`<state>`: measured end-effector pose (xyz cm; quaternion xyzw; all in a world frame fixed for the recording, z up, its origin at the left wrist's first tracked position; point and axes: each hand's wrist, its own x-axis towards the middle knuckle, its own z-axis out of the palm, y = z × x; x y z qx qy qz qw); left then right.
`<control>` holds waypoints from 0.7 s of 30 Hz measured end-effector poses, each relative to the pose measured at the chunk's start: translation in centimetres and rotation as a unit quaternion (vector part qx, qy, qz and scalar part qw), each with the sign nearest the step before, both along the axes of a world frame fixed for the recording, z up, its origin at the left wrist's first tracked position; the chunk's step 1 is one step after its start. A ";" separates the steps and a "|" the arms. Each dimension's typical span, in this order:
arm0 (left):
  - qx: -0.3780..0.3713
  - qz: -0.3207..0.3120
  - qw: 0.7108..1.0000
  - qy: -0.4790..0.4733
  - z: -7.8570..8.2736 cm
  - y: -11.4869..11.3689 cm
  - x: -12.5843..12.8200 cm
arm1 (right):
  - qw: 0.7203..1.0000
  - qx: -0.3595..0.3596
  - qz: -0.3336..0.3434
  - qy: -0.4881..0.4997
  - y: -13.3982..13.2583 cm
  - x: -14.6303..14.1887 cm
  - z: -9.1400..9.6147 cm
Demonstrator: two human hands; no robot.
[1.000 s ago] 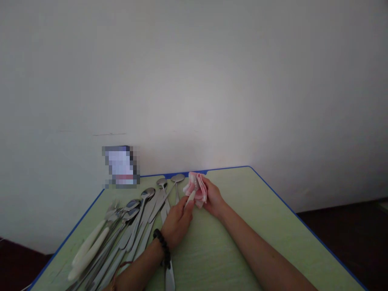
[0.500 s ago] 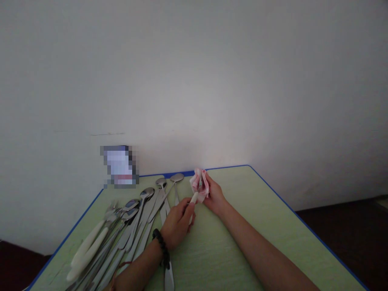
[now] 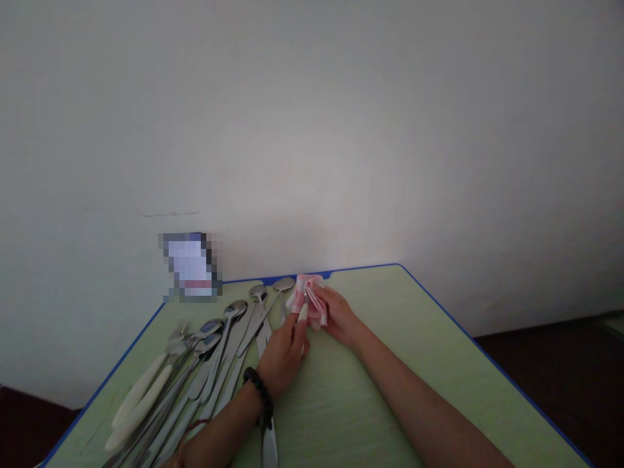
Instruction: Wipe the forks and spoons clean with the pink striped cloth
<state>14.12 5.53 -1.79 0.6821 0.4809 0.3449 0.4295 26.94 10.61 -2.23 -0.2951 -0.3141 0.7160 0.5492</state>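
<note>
My left hand [image 3: 284, 351], with a dark beaded bracelet on its wrist, is closed round a white-handled utensil [image 3: 303, 312]. The far end of that utensil goes into the folds of a pink and white cloth [image 3: 318, 311], so its kind is hidden. Fingers of my right hand [image 3: 340, 316] pinch the cloth around it from the right. Just left of my hands lie metal spoons [image 3: 236, 309] and long flat-handled cutlery, partly covered by my left forearm.
Two white-handled pieces [image 3: 141, 396], at least one a fork, lie at the left of the green table [image 3: 439, 390] with blue edging. A blurred-out phone-like device [image 3: 191, 266] leans against the wall [image 3: 312, 130] at the back left.
Both hands have shifted slightly left with the utensil and cloth. The cloth has spread and now wraps more of the utensil's far end.
</note>
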 end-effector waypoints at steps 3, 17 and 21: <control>0.022 -0.007 0.999 0.037 0.0 -0.1 -0.1 | 0.999 -0.020 -0.011 0.029 0.3 0.1 0.0; -0.045 -0.013 0.997 -0.065 0.3 -0.2 -0.2 | 0.998 -0.021 0.047 0.031 0.0 0.1 0.3; -0.058 -0.034 0.995 -0.068 0.3 -0.1 -0.2 | 0.998 -0.016 0.020 0.059 0.3 0.2 0.2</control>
